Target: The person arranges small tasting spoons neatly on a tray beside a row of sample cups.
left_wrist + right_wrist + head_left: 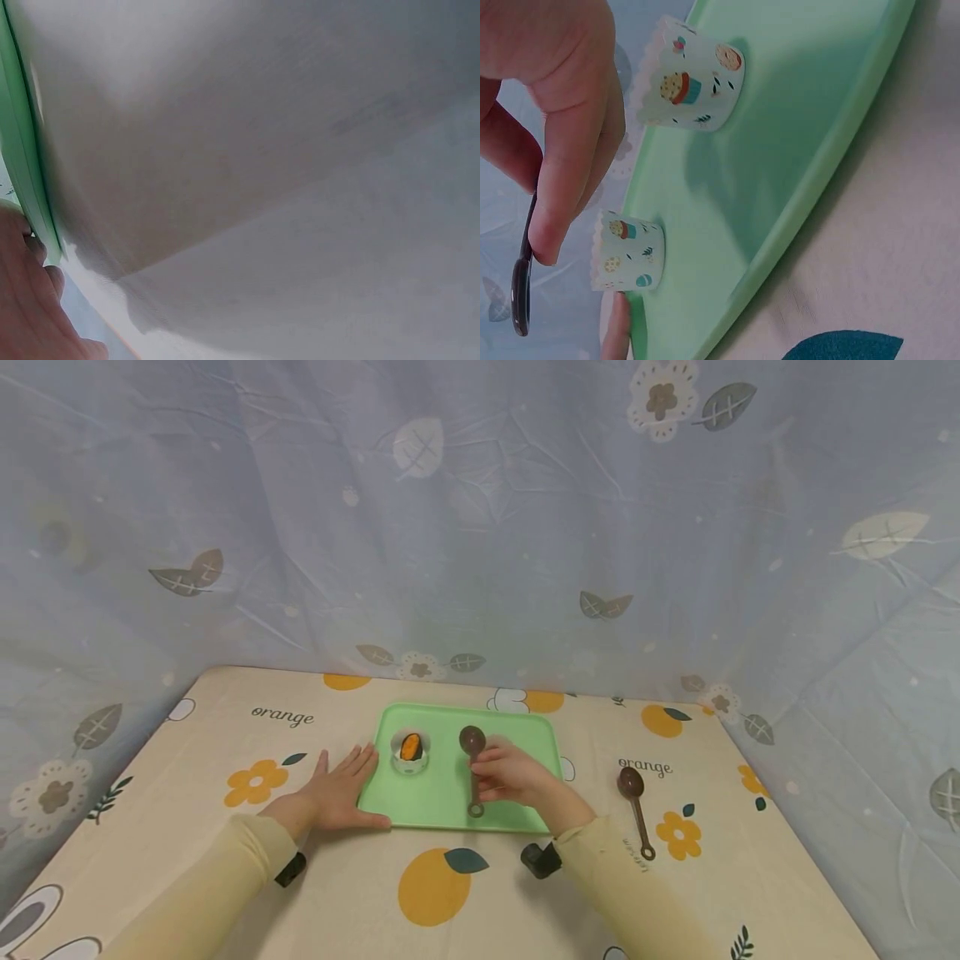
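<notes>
My right hand (516, 772) pinches the handle of a brown spoon (474, 742) above the green tray (431, 806). The spoon's round bowl points away from me. A patterned paper cup (694, 79) stands on the tray below that hand, largely hidden by it in the head view. Another paper cup (408, 767) stands at the tray's left side, holding an orange and black piece that looks like sushi (411, 747). My left hand (337, 795) lies with spread fingers at the tray's left edge, its thumb along the near rim.
A second brown spoon (633, 793) lies on the patterned tablecloth (352, 893), right of the tray. Behind the table hangs a pale curtain (480, 527) printed with leaves and flowers, which also runs along both sides.
</notes>
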